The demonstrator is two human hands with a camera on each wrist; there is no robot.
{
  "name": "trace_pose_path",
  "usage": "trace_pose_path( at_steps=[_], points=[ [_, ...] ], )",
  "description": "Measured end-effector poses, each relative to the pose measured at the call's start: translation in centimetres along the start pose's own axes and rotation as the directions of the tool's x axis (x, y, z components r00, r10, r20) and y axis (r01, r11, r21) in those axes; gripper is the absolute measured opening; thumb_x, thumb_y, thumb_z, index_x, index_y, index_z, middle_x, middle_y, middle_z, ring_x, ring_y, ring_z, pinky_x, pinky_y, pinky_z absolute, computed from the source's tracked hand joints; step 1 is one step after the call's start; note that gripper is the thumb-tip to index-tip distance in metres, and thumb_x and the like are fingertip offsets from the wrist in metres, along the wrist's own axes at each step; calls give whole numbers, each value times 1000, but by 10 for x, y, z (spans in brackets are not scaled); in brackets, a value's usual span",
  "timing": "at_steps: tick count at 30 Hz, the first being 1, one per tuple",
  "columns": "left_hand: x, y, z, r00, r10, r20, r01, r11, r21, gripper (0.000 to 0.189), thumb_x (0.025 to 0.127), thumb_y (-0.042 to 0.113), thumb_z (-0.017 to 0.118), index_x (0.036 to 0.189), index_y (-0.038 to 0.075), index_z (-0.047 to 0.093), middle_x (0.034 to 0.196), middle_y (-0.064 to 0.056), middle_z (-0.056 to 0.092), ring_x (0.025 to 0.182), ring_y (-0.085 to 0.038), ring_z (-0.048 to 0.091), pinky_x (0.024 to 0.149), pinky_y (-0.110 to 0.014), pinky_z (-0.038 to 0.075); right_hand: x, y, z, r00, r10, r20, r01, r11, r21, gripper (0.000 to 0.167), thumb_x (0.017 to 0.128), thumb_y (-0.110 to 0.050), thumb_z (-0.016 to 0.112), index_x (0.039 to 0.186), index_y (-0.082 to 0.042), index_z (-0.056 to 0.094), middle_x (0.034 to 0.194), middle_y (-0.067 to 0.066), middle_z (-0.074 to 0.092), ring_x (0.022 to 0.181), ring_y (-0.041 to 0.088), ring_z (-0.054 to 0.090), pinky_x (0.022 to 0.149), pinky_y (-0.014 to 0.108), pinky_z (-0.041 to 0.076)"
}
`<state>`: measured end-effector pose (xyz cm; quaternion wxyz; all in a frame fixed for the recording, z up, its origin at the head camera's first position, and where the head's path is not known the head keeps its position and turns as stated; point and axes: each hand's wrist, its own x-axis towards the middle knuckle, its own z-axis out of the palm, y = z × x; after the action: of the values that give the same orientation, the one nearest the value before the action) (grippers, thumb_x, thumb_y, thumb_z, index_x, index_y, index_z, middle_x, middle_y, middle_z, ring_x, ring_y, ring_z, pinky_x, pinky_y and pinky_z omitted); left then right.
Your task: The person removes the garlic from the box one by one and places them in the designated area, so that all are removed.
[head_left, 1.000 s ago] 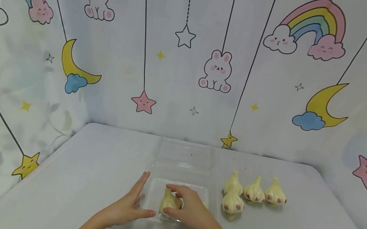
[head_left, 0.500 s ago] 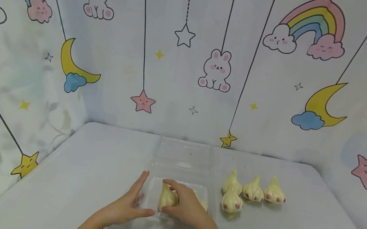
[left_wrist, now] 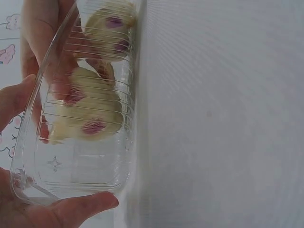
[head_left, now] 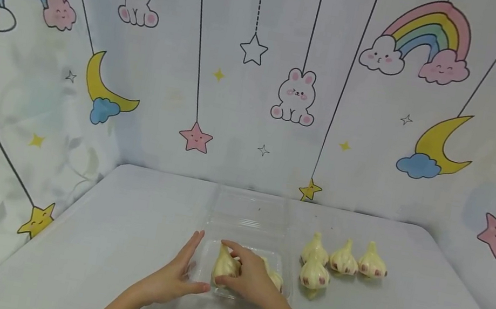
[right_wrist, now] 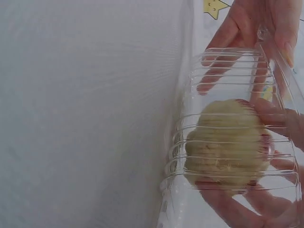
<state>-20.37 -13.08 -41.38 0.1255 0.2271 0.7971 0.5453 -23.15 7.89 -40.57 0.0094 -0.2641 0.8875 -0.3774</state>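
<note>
A clear plastic clamshell box (head_left: 208, 258) lies open on the white table. Inside it, a garlic bulb (head_left: 224, 268) is gripped between the thumb and fingers of my right hand (head_left: 252, 280); its stem points up and back. Another bulb (head_left: 276, 279) sits to its right in the box, partly hidden by that hand. My left hand (head_left: 170, 279) stays at the box's left end with fingers spread and straight. In the left wrist view its thumb (left_wrist: 90, 206) lies along the box's near corner. The right wrist view shows the held bulb (right_wrist: 228, 142) through the ribbed wall.
The box's clear lid (head_left: 249, 210) is folded back behind it. Several more garlic bulbs stand to the right, among them a front one (head_left: 314, 276) and the rightmost (head_left: 373, 262). A patterned curtain (head_left: 166, 81) rises behind the table.
My right hand has shifted slightly left inside the box with the garlic bulb, showing more of the other bulb behind it. The left hand has kept its place.
</note>
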Motion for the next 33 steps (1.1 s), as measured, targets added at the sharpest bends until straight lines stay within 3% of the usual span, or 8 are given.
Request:
trace_pose_path(
  at_steps=[9,18,21,33],
  points=[
    [0,-1,0,1000,-4,-1,4,1000,10,102,84,22,68,146,18,-12,145,-22,-25,127,-57,9,97,-64,23,-4,-4,-8,999,-9,-51,16,988,152,72,72,-32,77,134,-17,45,114,10,56,95,25,56,69,31,50],
    [1,-2,-1,1000,-8,-3,8,1000,11,101,84,22,68,146,20,-11,145,-22,-25,124,-59,12,96,-65,25,-9,-4,-20,994,-19,-104,37,983,177,70,73,-33,77,134,-22,45,113,8,56,96,24,58,67,26,50],
    [2,-2,-1,1000,-5,-2,5,1000,9,99,84,22,68,147,22,-9,145,-22,-26,124,-60,12,95,-65,26,-10,-3,-23,993,-20,-119,42,981,188,70,72,-33,78,133,-24,45,113,8,57,96,25,58,68,30,52],
    [2,-4,-1,1000,2,15,-2,1000,31,93,87,24,64,147,25,-7,144,-22,-28,123,-61,12,93,-66,27,-20,-5,-32,985,47,-169,-10,977,215,73,68,-33,80,132,-29,45,111,9,58,97,25,58,71,32,52]
  ],
)
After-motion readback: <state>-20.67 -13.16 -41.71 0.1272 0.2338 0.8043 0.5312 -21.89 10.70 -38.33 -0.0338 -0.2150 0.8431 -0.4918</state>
